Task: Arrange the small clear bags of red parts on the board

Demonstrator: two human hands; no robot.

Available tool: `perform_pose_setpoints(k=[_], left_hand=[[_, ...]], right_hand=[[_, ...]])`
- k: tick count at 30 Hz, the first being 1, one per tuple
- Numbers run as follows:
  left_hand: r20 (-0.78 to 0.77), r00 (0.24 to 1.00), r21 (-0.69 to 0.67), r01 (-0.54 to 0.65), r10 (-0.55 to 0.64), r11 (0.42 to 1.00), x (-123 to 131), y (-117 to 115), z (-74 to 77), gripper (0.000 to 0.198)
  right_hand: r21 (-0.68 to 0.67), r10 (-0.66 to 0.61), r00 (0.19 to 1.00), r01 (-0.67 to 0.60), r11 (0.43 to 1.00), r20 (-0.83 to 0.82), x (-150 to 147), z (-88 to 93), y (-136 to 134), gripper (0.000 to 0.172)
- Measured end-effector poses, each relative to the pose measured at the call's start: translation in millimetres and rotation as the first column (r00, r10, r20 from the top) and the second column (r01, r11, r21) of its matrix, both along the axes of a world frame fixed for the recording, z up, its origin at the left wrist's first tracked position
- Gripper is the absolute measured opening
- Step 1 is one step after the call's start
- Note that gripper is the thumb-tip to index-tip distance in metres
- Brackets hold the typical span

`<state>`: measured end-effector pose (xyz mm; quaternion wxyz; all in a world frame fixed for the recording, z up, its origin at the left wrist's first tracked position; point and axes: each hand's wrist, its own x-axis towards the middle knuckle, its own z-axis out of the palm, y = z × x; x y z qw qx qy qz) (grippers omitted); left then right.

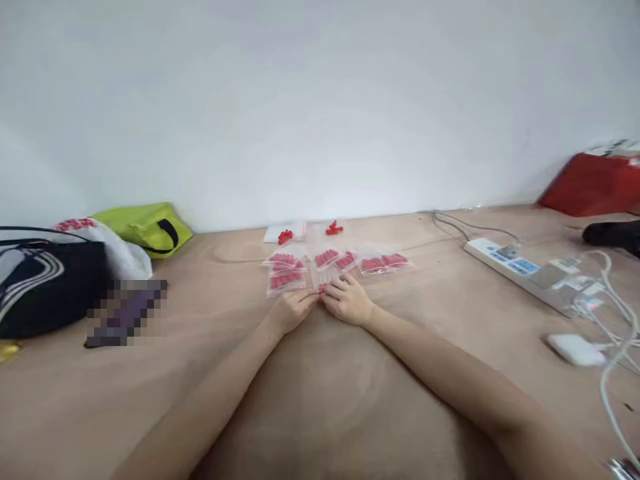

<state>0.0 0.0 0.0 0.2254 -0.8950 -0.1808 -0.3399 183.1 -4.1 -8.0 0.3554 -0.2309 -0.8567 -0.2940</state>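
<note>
the left hand (295, 311) and right hand (350, 303) meet over the brown tabletop (320, 387), their fingertips drawn close together. a small red piece (322, 289) lies right at those fingertips, in the narrow space between the two hands; i cannot tell whether either hand pinches it or only touches it. just beyond the fingers, partly behind the right hand, lies a clear zip bag (324, 275). farther out from it are the middle bags of red pieces (327, 259), slightly overlapping. the left-side bags of red pieces (286, 280) overlap in a column just beyond the left hand, and the right-side bags of red pieces (384, 263) lie beyond the right hand, a little to its right. nearest the wall (320, 120), loose red pieces (334, 229) sit in a small heap, well apart from the grip.
</note>
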Motion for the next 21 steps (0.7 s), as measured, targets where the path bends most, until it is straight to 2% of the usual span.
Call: perform_pose_setpoints(k=[9, 21], left_hand=[[0.050, 0.999, -0.061, -0.001, 0.004, 0.998, 3, -6, 2.7, 0.013], [0.090, 0.996, -0.115, 0.015, -0.005, 0.993, 2, -7, 2.1, 0.011]], right_hand=[[-0.051, -0.088, 0.991, 0.094, 0.994, 0.105, 6, 7.1, -5, 0.022], [-0.055, -0.247, 0.963, 0.254, 0.966, 0.113, 42, 8.1, -12, 0.028]])
